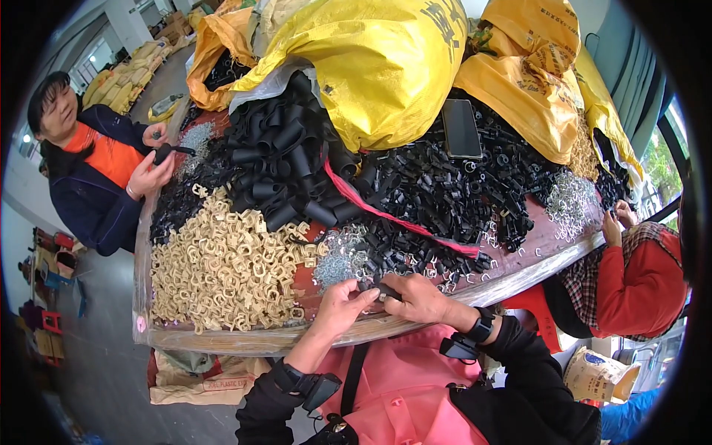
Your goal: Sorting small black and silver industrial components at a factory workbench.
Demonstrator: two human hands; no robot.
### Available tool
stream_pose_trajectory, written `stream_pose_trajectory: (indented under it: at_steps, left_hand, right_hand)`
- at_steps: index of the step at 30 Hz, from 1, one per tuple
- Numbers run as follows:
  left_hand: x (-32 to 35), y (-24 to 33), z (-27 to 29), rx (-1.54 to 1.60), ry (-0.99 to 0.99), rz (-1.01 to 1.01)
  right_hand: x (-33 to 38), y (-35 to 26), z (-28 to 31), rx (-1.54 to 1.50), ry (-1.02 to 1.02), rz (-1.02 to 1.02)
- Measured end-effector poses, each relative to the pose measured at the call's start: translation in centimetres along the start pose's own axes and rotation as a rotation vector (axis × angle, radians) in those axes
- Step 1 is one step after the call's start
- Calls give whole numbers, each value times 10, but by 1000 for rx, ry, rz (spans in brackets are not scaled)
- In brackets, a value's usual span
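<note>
A broad table (222, 342) carries everything, its near edge wrapped in clear film; on its far side bulges a big yellow sack (393, 81), and large black tubes (278, 141) lie heaped at its mouth; an orange-yellow sack (519, 119) slumps to its right, with what it holds hidden; a smaller orange sack (211, 55) at the upper left gapes on dark pieces; across the middle spreads a heap of small black parts (415, 178), and at the left lies a mound of beige clips (230, 259); the right hand (419, 298) and left hand (340, 305) meet just above the near edge; a phone (462, 128) rests on the black parts; silvery screws (341, 256) are piled loose just beyond the left hand; smallest is a black piece (389, 291) between the hands, gripped by the right fingers and pinched at its left end by the left thumb and forefinger, its shape mostly covered.
</note>
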State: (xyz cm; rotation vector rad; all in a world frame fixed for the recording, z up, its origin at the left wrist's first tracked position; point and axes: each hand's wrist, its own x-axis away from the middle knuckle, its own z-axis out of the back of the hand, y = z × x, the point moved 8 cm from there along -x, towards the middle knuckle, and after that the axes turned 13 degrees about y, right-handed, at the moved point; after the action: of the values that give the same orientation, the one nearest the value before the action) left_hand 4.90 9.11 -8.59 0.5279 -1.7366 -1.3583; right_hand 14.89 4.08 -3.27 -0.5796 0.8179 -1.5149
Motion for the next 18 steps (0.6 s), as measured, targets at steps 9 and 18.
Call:
stream_pose_trajectory:
  at_steps: [9, 18]
  left_hand:
    - [-3, 18, 43, 37, 257, -69]
    - [24, 59, -8, -693, 225, -637]
  right_hand:
    - [10, 24, 61, 347, 194, 44]
    - [-10, -37, 34, 6, 292, 336]
